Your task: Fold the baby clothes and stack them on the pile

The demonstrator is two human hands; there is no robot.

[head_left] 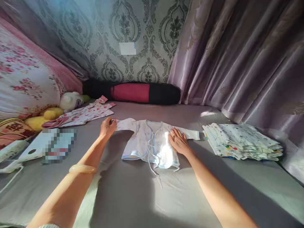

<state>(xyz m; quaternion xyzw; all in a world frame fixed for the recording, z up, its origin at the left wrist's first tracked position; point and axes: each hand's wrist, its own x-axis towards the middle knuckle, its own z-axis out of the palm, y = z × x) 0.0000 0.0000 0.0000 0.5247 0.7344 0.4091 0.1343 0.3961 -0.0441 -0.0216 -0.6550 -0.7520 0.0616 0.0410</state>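
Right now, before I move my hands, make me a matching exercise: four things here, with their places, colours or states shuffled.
Things
1. left hand
2. right hand
3. folded pile
4. long roll

Matches
A. red middle, black ends
B. palm-down on the small shirt
C. lying to the small shirt's right
D. closed on a sleeve end

Pairs: 1-D, 2-B, 3-C, 4-A

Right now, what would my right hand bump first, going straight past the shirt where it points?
Probably the black-and-red roll, beyond the shirt your right hand touches; depth is unclear.
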